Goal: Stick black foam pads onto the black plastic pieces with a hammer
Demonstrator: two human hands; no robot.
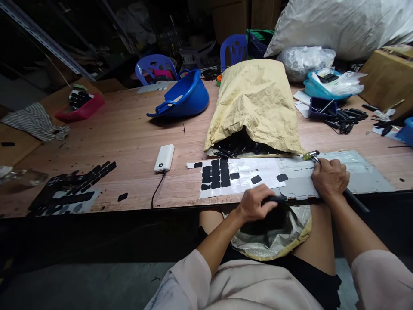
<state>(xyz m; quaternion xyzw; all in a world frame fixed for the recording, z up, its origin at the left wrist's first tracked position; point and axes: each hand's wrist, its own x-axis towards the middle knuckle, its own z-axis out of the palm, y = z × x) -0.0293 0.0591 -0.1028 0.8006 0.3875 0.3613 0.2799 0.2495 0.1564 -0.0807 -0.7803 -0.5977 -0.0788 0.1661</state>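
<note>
My left hand (256, 204) is closed around a short black rod-shaped piece (278, 199) at the table's front edge. Its far end points right, toward a grey board. In my right hand (331, 177) is a hammer (357, 200), its metal and yellowish head showing past my fingers and its dark handle sticking out to the lower right. That hand rests above the grey board (364, 170). Below my left hand, an open sack (301, 226) lies in my lap, its inside dark. Just left of the board, a white sheet (245, 165) carries rows of black rounded patches (215, 173).
A large yellowish sack (254, 99) spills black pieces from its mouth. A white power bank (164, 158) with a cable and a tilted blue basin (190, 94) stand to the left. More black parts (346, 118) lie at right beside a cardboard box (389, 82).
</note>
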